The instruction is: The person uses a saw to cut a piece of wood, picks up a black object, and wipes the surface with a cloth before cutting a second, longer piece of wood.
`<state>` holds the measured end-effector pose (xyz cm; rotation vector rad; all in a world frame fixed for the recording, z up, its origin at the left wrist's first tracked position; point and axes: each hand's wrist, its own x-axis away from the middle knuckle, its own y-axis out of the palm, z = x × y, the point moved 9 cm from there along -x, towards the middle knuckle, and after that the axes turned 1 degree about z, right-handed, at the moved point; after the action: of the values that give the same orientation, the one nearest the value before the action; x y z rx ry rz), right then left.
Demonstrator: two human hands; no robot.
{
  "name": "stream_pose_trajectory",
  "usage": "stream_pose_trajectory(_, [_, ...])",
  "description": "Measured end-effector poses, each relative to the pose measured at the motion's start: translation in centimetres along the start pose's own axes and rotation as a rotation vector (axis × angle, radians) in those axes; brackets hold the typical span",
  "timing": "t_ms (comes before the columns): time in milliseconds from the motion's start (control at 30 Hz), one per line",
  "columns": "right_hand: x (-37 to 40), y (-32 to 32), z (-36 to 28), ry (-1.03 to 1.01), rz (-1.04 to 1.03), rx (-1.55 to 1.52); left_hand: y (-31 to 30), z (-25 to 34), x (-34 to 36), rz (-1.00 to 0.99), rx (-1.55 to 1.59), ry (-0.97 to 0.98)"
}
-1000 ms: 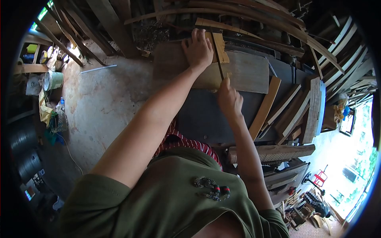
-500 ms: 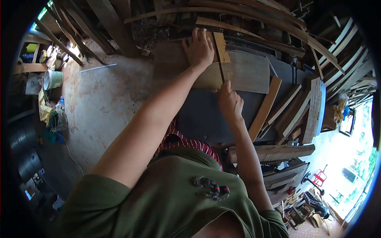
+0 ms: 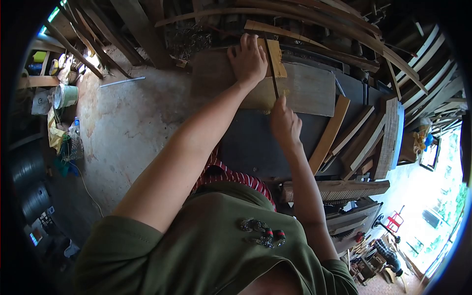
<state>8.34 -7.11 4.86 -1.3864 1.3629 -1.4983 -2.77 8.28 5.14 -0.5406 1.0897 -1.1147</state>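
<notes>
A long, narrow dark-bladed tool (image 3: 273, 73) lies lengthwise across a yellowish wood block (image 3: 277, 61). My right hand (image 3: 286, 120) is closed round its near end, with the handle hidden in the fist. Over the left part of the block rests my left hand (image 3: 249, 63), fingers stretched out and apart, right beside the blade. Beneath both is a wide brown board (image 3: 309, 91). Yellowish dust (image 3: 263, 102) is scattered on the board near my right hand.
A dark flat worktop (image 3: 250, 142) lies under the board. Several wood offcuts (image 3: 328, 135) lean at its right, and long curved planks (image 3: 314, 17) are piled behind. A white bucket (image 3: 65, 97) stands at far left. Another person (image 3: 388, 253) is at lower right.
My right hand and the dark-bladed tool have slid slightly forward, away from my body. My left hand stays over the block. The view has shifted a little.
</notes>
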Motion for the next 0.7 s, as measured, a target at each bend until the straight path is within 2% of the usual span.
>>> stream_pose_trajectory(67, [-2.9,-0.9,-0.6,-0.061,0.173,-0.035,0.2,0.1,0.0,-0.031,0.026,-0.011])
stream_pose_trajectory(167, [-6.0,-1.3,-1.8,-0.076,0.218,-0.058,0.6,-0.2,-0.1,-0.059,0.036,-0.024])
stream_pose_trajectory(300, [-2.0,-1.2,-1.0,-0.069,0.138,-0.047,0.3,-0.1,-0.1,-0.012,0.011,-0.017])
stream_pose_trajectory(367, [0.2,-0.2,0.3,0.007,-0.018,-0.062,0.3,-0.2,-0.1,-0.019,0.015,-0.034])
stream_pose_trajectory(400, [0.1,0.0,0.2,0.001,-0.023,-0.061,0.2,-0.2,-0.1,-0.012,0.008,-0.028])
stream_pose_trajectory(567, [-5.3,-0.9,-1.1,-0.098,0.206,-0.066,0.4,-0.1,-0.2,-0.06,0.027,-0.03])
stream_pose_trajectory(700, [-4.9,-1.7,-1.3,-0.077,0.238,-0.057,0.6,0.0,0.2,-0.016,0.012,-0.025])
